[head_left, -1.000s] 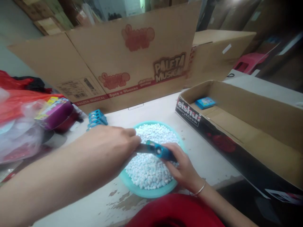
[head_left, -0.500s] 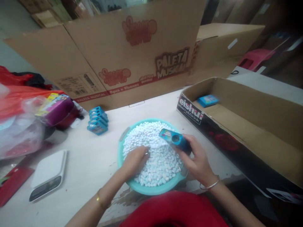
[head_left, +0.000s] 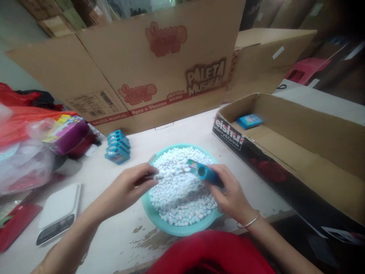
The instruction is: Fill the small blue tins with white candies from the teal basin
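Observation:
A turquoise basin (head_left: 182,230) full of small white and pale blue pieces (head_left: 182,190) stands on the table before me. My right hand (head_left: 228,190) grips a small blue box (head_left: 203,172) over the basin's right part, its round hole facing up. My left hand (head_left: 137,182) is over the basin's left rim, thumb and fingers curled towards each other; something thin seems to be between them, too blurred to name. Several similar blue boxes (head_left: 117,146) stand in a row behind and left of the basin.
A white scale (head_left: 59,209) lies at the left, near plastic bags (head_left: 25,163) and a purple package (head_left: 71,137). Large cardboard boxes (head_left: 159,68) stand behind. At the right, an open carton (head_left: 285,190) holds another blue box (head_left: 249,121).
My left hand has lifted out of the white pieces and moved left to the basin's rim. My right hand has shifted slightly left and down, still with the blue box.

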Available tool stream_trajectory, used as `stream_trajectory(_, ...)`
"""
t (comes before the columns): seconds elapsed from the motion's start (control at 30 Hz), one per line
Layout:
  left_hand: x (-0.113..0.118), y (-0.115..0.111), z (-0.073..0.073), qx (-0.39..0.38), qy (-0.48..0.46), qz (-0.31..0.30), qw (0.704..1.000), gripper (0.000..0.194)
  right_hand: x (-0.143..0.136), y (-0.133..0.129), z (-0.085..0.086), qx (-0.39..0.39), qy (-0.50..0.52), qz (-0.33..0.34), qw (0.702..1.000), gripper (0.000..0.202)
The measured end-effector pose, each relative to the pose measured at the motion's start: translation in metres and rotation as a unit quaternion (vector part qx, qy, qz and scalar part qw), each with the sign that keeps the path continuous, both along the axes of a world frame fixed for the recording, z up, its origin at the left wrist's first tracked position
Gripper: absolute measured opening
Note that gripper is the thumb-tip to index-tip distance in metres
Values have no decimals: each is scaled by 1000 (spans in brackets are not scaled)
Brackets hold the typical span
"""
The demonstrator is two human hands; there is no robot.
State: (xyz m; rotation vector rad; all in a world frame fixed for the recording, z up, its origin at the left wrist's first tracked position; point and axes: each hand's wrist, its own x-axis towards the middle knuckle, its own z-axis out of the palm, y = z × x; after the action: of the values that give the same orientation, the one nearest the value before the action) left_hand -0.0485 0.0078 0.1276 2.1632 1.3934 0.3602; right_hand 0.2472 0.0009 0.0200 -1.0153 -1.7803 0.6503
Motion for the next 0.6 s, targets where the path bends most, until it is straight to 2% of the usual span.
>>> stream_trajectory(0.07,4,4,21,11,36,-34,999,19,-5,-1,1,4,0,20,1000,36)
stream_trajectory(0.13,10,9,37,13,79,-76,994,19,-9,-2,2,4,1,33,999,40)
stream_trajectory(0.3,29,19,61,35,193,-152,969,20,-16,-5,-1,0,8,54,999,44)
stream_trajectory(0.5,58,10,90,104,240,-160,952,14,-19,-9,-4,-2,30,52,998,39)
stream_trajectory(0.57,53,5,93,143,239,-153,948,18,-17,-10,-5,-6,28,47,998,37)
stream_trajectory(0.6,46,3,90,159,239,-141,947,21,-16,-10,-6,-7,27,43,999,36)
